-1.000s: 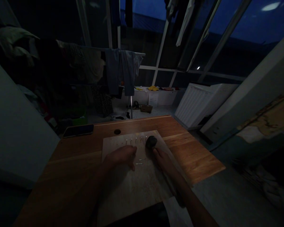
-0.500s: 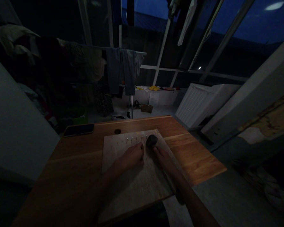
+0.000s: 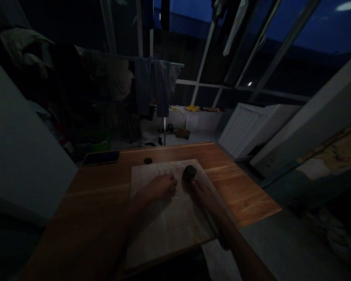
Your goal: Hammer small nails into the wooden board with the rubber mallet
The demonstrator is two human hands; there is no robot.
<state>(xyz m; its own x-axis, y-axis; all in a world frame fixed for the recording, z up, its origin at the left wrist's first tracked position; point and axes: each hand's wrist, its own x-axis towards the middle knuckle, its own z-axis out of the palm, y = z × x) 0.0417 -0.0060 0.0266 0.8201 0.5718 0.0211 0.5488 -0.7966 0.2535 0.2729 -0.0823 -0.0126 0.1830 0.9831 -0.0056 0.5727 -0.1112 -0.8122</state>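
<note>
A pale wooden board lies on the table, with a row of several thin nails standing upright near its far edge. My left hand is over the board just below that row. Its fingers are curled together, and what lies between them is too dark to make out. Close to its fingertips a loose nail lies flat on the board. My right hand is wrapped round the handle of a mallet. The mallet's dark, rounded head is beside the right end of the nail row, and its handle runs back beneath my forearm.
The wooden table has a round dark hole behind the board. A phone lies at the far left corner. Beyond are hanging clothes, a white ribbed appliance and a green basket. The room is dim.
My left hand has shifted slightly left, and the loose nail by its fingers shows more fully. The mallet stays beside the row in my right hand. The whole view has shifted a little.
</note>
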